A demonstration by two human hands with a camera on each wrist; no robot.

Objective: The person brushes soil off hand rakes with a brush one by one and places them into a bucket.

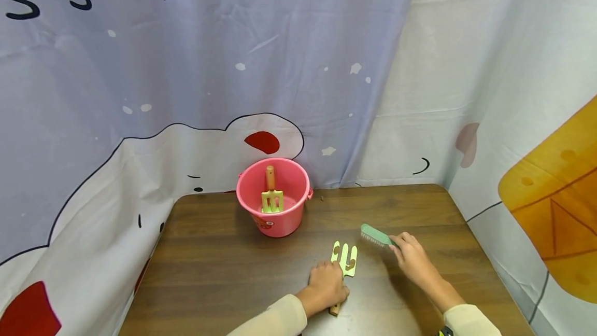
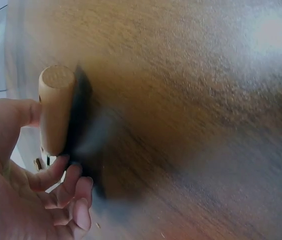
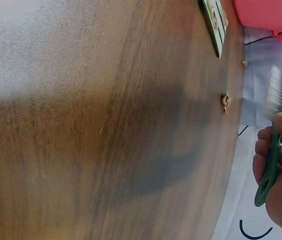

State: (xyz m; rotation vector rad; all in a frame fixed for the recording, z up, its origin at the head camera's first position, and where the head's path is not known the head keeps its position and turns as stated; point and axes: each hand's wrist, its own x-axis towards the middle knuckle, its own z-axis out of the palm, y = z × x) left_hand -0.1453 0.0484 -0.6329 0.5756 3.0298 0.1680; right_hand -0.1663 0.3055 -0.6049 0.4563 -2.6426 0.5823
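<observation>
In the head view my left hand (image 1: pixel 325 285) grips a small garden hand fork (image 1: pixel 346 268) low over the table. Its pale yellow-green tines point toward the back and carry brown clumps. From the left wrist, the end of its wooden handle (image 2: pixel 55 112) shows between my thumb and fingers. To the right, my right hand (image 1: pixel 416 259) holds a green brush (image 1: pixel 374 234) by its handle. White bristles (image 3: pixel 274 94) face the fork's side in the right wrist view, apart from the tines.
A pink bucket (image 1: pixel 280 226) stands at the table's back edge, with a second hand fork (image 1: pixel 271 197) inside, handle up. A small brown clump (image 3: pixel 226 102) lies on the wooden table (image 1: pixel 224 274). Printed curtains (image 1: pixel 280 40) hang behind.
</observation>
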